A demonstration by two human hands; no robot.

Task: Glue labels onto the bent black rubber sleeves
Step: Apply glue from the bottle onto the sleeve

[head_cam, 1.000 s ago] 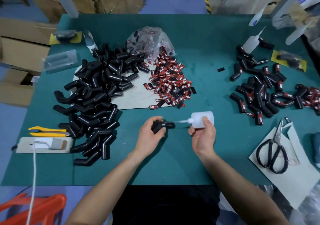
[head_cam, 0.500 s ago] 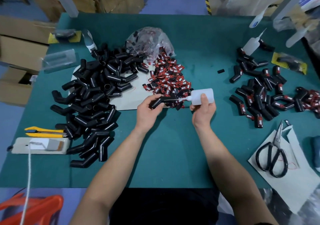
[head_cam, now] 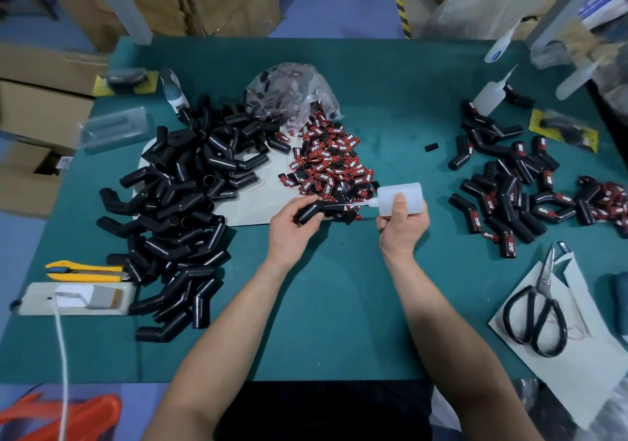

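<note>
Bent black rubber sleeve (head_cam: 331,211) is held just above the green felt-covered table (head_cam: 339,304), at the near edge of the heap of red-and-black printed labels (head_cam: 333,165). The left hand (head_cam: 292,226) grips it, fingers curled round its left limb, so that the right limb points toward the other hand. The right hand (head_cam: 402,226) is wrapped round a translucent white plastic squeeze bottle (head_cam: 404,197) laid on its side, thumb across the body. Its thin nozzle (head_cam: 360,205) reaches to the sleeve's free limb and appears to touch it.

The step in hand looks like glue being laid on the sleeve. Whether any glue is out yet is too small to tell.

The next move likely calls for drawing the nozzle away, taking one label from the heap just behind, and pressing it flat and square on the wet spot. The right hand would have to free some fingers or set the bottle down.

A big pile of bare black bent sleeves (head_cam: 183,196) lies to the left, and labelled sleeves (head_cam: 503,196) lie well apart to the right.
</note>
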